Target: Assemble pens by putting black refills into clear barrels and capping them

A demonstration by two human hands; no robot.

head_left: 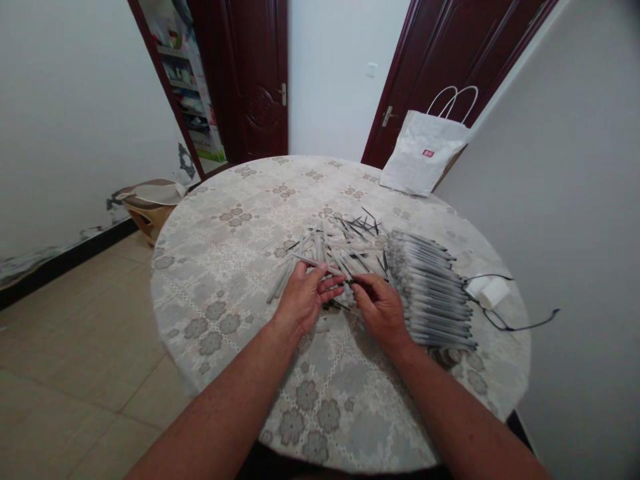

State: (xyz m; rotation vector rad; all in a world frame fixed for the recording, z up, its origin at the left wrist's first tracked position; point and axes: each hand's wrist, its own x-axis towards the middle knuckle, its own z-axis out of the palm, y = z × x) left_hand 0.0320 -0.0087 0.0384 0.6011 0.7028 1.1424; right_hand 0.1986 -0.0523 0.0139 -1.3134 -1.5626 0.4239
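My left hand holds a slim whitish pen barrel between thumb and index finger, and its other fingers are partly stretched out below. Close by on the right, the fingers of my right hand pinch at the barrel's near end; a small dark piece shows there, too small to name. Both hands are over a loose heap of pale pen barrels. Thin black pieces like refills lie scattered at the heap's far side. Beside my right hand lies a thick stack of pens, lined up with dark ends to the right.
A round table with a flowered cloth carries everything. Black-framed glasses and a crumpled white tissue lie at the right edge. A white paper bag stands at the back right. A wooden stool is at the left.
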